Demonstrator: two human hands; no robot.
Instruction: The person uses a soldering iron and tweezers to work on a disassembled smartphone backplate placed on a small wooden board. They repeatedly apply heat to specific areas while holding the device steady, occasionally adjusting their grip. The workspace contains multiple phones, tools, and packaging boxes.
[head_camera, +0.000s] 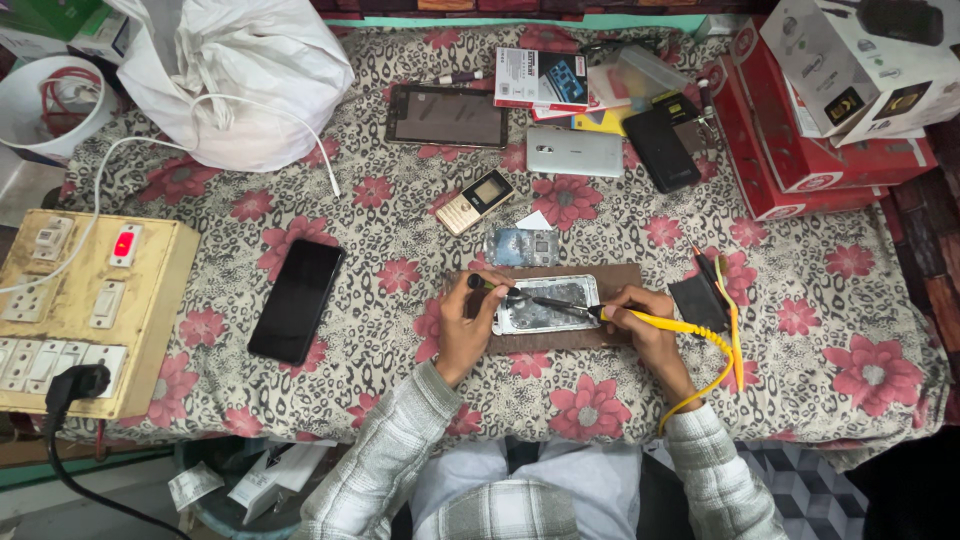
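An opened phone (545, 303) with a silvery inside lies on a brown board (560, 337) on a flowered cloth. My left hand (468, 330) rests at the phone's left end and grips a thin dark tool (490, 286) over it. My right hand (640, 322) holds a yellow-handled soldering iron (660, 322); its dark tip points left and touches the phone's inside. The iron's yellow cord (715, 385) loops down past my right wrist.
A black phone (297, 299) lies to the left, a small gold keypad phone (474, 202) and a loose phone part (522, 247) behind the board. A switchboard (85, 315) stands far left, a white bag (240, 80) at back left, red boxes (800, 150) at back right.
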